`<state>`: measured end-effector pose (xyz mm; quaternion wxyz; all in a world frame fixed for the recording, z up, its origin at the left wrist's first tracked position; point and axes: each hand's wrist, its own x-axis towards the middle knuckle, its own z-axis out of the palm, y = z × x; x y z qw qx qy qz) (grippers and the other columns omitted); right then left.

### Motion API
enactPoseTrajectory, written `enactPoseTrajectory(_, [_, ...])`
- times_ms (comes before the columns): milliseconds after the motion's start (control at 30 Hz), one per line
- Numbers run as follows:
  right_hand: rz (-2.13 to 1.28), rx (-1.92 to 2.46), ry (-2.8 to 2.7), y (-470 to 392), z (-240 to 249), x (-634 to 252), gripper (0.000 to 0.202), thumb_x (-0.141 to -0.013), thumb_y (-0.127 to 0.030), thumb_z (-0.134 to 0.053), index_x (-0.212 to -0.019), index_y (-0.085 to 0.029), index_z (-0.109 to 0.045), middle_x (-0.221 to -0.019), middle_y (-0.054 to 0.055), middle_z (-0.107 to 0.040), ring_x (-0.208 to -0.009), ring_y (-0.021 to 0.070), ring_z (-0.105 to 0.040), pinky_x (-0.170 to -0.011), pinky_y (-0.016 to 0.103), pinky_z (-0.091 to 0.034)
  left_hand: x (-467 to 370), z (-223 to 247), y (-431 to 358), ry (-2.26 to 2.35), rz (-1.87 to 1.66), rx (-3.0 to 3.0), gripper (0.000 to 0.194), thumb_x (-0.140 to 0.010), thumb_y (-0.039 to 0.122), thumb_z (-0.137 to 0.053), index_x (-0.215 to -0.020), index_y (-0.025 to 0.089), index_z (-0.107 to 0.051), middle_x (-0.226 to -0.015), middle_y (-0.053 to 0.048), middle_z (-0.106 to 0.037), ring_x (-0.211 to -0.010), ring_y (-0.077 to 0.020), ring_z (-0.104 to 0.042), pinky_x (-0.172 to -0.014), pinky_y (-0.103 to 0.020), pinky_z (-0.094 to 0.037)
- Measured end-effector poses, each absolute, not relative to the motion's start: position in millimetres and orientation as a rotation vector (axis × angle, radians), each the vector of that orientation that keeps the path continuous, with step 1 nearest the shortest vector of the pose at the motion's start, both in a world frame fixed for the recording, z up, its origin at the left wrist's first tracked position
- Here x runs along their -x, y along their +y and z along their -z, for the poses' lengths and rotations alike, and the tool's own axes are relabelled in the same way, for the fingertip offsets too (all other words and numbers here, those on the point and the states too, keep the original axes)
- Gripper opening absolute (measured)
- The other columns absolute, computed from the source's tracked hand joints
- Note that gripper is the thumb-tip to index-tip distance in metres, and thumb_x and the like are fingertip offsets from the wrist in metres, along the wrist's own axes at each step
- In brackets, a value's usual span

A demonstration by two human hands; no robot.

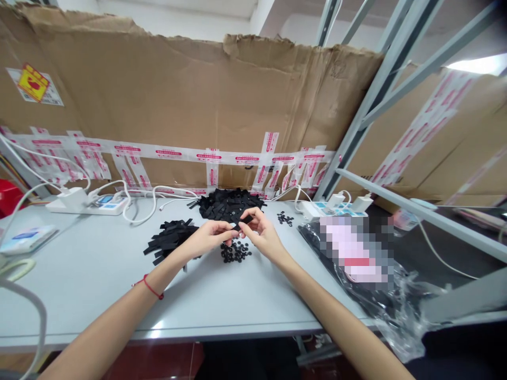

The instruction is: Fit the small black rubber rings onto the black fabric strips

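Observation:
Both hands meet over the middle of a grey table (99,285). My left hand (212,236) and my right hand (259,232) pinch one short black strip (242,221) between their fingertips. Just below the hands lies a small heap of black rings (235,251). A big pile of black strips (229,204) sits behind the hands, and a smaller pile of strips (170,238) lies to the left, by my left wrist. A few more black rings (285,218) are scattered to the right.
A torn cardboard wall (178,105) with printed tape closes the back. White power strips (85,203) and cables lie at the back left, another power strip (336,207) at the back right. A clear plastic bag (380,285) lies right, beside grey metal frame bars (356,126).

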<state>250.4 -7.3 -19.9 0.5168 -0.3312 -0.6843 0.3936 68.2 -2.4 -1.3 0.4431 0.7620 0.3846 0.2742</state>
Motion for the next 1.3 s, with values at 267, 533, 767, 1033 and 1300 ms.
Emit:
enactPoseTrajectory(267, [-0.622, 0.886, -1.962, -10.1, 9.1, -259.6, 0.026, -0.079, -0.011, -0.042, -0.064, -0.018, -0.061, -0.065, 0.000, -0.061, -0.061, 0.0110, -0.052, -0.060, 0.023, -0.038, -67.1, -3.6, -3.8, 0.898, -0.575, -1.885, 0.034, -0.084, 0.045, -0.051, -0.074, 0.015, -0.064, -0.065, 0.001, -0.059, -0.060, -0.0102, -0.046, -0.059, -0.023, -0.035])
enactPoseTrajectory(533, [-0.355, 0.911, -2.215, -15.8, 12.4, -255.7, 0.027, -0.090, -0.024, -0.042, -0.065, -0.018, -0.051, -0.063, 0.000, -0.050, -0.058, 0.0121, -0.044, -0.058, 0.025, -0.034, -71.8, -6.7, -11.3, 0.898, -0.587, -1.902, 0.040, -0.086, 0.051, -0.044, -0.068, 0.017, -0.054, -0.062, 0.002, -0.050, -0.062, -0.0121, -0.046, -0.062, -0.024, -0.040])
enactPoseTrajectory(767, [-0.514, 0.907, -2.228, -14.2, 16.5, -256.2, 0.029, -0.097, -0.033, -0.034, -0.072, -0.020, -0.043, -0.068, -0.001, -0.050, -0.060, 0.0123, -0.045, -0.060, 0.024, -0.036, -72.0, -7.3, -13.3, 0.858, -0.608, -1.941, 0.041, -0.088, 0.054, -0.035, -0.066, 0.019, -0.041, -0.066, 0.002, -0.042, -0.064, -0.0123, -0.040, -0.065, -0.026, -0.038])
enactPoseTrajectory(1033, [-0.631, 0.865, -2.171, -14.8, 14.0, -254.7, 0.037, -0.098, -0.038, -0.023, -0.070, -0.020, -0.039, -0.066, -0.001, -0.047, -0.061, 0.0124, -0.044, -0.063, 0.026, -0.036, -76.1, -10.1, -16.9, 0.817, -0.645, -1.847, 0.041, -0.088, 0.056, -0.038, -0.075, 0.018, -0.048, -0.066, 0.003, -0.040, -0.063, -0.0120, -0.038, -0.064, -0.026, -0.038])
enactPoseTrajectory(1300, [-0.805, 0.909, -1.985, -10.4, 16.5, -255.6, 0.036, -0.096, -0.040, -0.029, -0.065, -0.021, -0.031, -0.061, -0.004, -0.034, -0.055, 0.0099, -0.032, -0.055, 0.024, -0.029, -72.4, -13.8, -15.2, 0.860, -0.655, -1.814, 0.037, -0.084, 0.052, -0.044, -0.072, 0.018, -0.053, -0.066, 0.002, -0.047, -0.063, -0.0116, -0.041, -0.063, -0.024, -0.040])
